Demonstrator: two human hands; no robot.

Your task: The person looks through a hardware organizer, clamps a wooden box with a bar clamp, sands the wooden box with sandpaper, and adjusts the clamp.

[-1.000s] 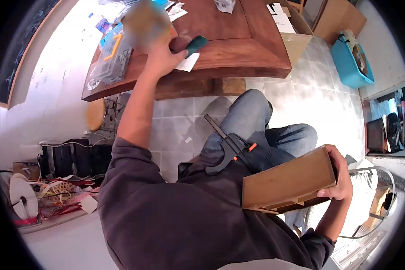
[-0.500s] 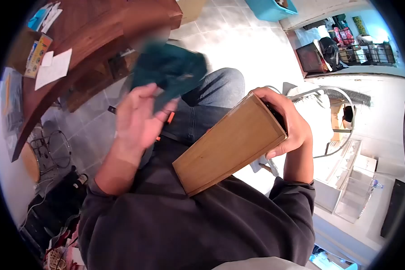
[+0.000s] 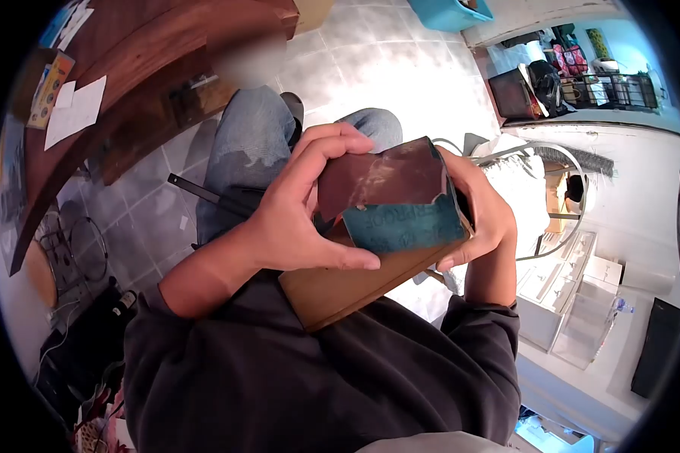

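My right hand [image 3: 485, 208] grips the far right end of a wooden box [image 3: 340, 291], which lies tilted over my lap. In my left hand [image 3: 283, 204] is a folded sheet of sandpaper [image 3: 404, 226], its thumb below and its fingers curled over the far edge. A reddish-brown face of the sheet shows on top, with a dark green printed back under it. The sandpaper rests over the box's upper face and hides part of it. The fingers of my right hand are partly hidden behind the box and sheet.
A brown wooden desk [image 3: 151, 57] with papers [image 3: 75, 113] curves along the left. White drawers [image 3: 559, 287] stand at the right, near a looped grey tube [image 3: 582, 174]. A blue bin [image 3: 449, 16] sits on the tiled floor at the back.
My left hand has moved right with the sandpaper, from beside the box onto its upper face. The sheet now shows its reddish-brown side. My right hand keeps its hold on the box.
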